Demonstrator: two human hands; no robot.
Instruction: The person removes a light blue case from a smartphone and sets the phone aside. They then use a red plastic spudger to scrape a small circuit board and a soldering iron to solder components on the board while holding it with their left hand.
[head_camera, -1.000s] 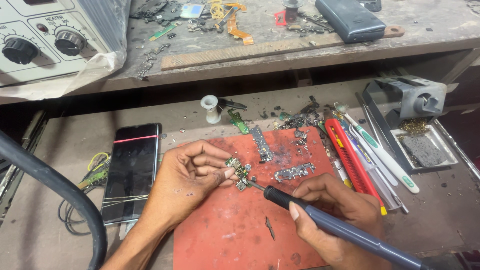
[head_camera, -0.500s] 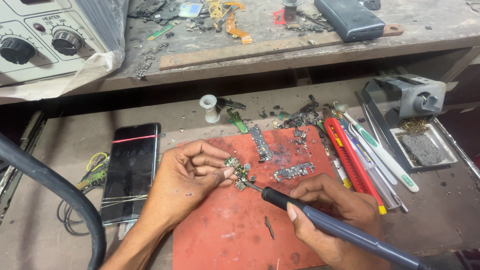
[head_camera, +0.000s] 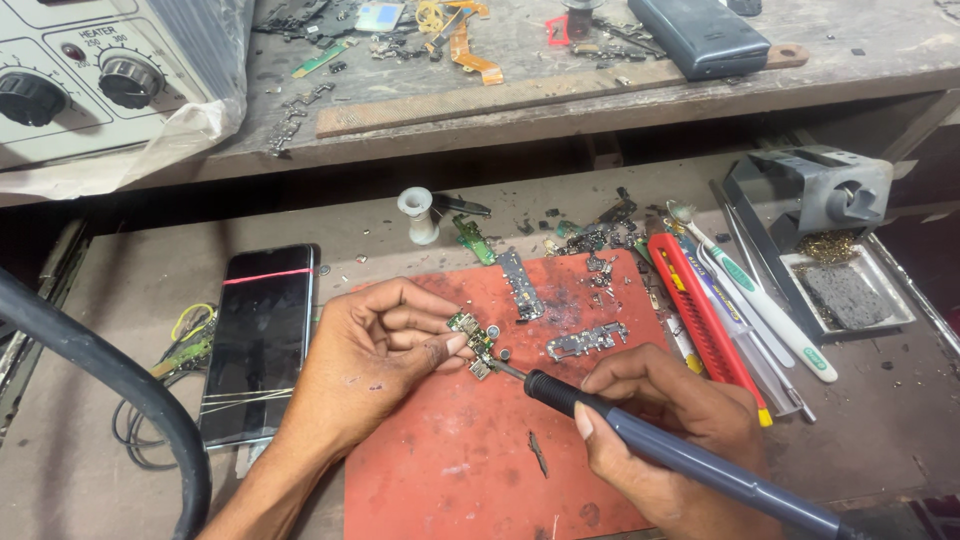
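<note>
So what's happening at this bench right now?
A person is soldering. The left hand pins a small circuit board to the red mat with its fingertips. The right hand holds a soldering iron like a pen, tip at the board's edge. A dark phone lies left of the mat; more board pieces and a red knife lie around it.

I see my left hand (head_camera: 375, 365) pinching a small green circuit board (head_camera: 474, 342) with dull metal parts, over a matt red rubbery mat (head_camera: 470, 460) that looks scorched and stained. My right hand (head_camera: 680, 420) grips a soldering iron (head_camera: 640, 440) with a smooth dark blue-grey plastic handle and black grip. The worn wooden desk (head_camera: 400, 225) looks rough and dusty, the black smartphone (head_camera: 258, 340) has a glossy glass face, and the red utility knife (head_camera: 705, 325) is shiny plastic.
</note>
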